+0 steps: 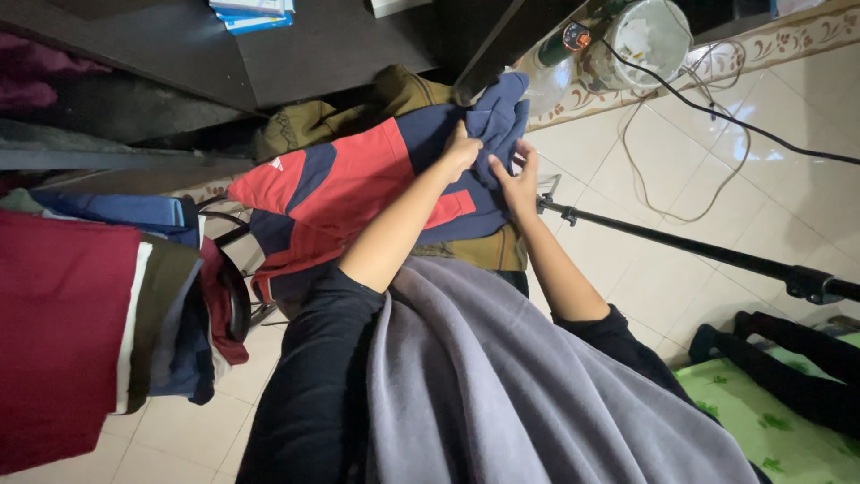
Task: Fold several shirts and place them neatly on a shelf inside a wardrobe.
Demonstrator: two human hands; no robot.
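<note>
Nearest me, a grey blanket (502, 394) drapes down from the chest, with black sleeves on either side. Beyond it, both of my bare forearms reach to the jersey (358, 188), a red and navy garment lying over a heap of clothes. My left hand (461, 151) is bunched into the navy fold at the jersey's upper end, fingers curled tight around the cloth. My right hand (518, 182) sits just beside it, fingers pressed narrow against the same navy fold, thumb pinching the edge.

Under the jersey an olive garment (313, 121) shows above and a mustard one (488, 253) below. Left of the jersey hangs a stack of folded clothes (107, 323): maroon, olive with a white stripe, and navy. Right of the jersey a black pole (681, 244) runs slantwise over the pale floor tiles (788, 188), ending in a clamp. Below the pole, a green patterned mat (779, 421) carries dark cloth.

Farther off, above the jersey, a dark shelf (296, 54) holds a flat blue and white package (253, 12), cut by the frame edge; its print is too small to tell. Up right of the jersey stands a clear round jar (649, 36), with a black cable (717, 112) and a thin pale wire looping near it over the tiles.
</note>
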